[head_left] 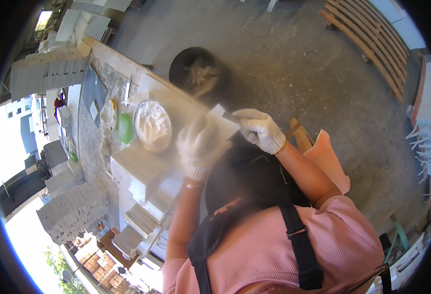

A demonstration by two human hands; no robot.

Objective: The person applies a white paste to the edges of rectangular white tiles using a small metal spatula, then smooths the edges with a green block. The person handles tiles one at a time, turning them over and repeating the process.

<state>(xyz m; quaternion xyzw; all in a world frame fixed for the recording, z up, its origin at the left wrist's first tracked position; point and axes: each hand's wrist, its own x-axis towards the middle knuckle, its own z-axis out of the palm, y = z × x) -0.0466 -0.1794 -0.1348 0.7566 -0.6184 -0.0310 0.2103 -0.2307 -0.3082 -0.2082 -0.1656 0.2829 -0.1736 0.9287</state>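
Note:
Both hands wear white knitted gloves. My left hand (196, 142) is closed on the near-left side of a white flat tile (229, 128) at the table's edge; a haze blurs its fingers. My right hand (260, 128) pinches a small thin grey flat piece (230, 117), which rests against the tile's far edge. I cannot make out exactly what kind of tool it is. Left of my left hand stands a round bowl (152, 126) heaped with white, powdery-looking stuff. A stack of white tiles (139, 164) lies just nearer than the bowl.
A green block (125, 128) and a crumpled glove (108, 116) lie beyond the bowl. Many stacked tiles (73, 210) line the left side. On the floor ahead is a round black tub (194, 73) with pale scraps. A wooden slatted pallet (367, 41) stands far right.

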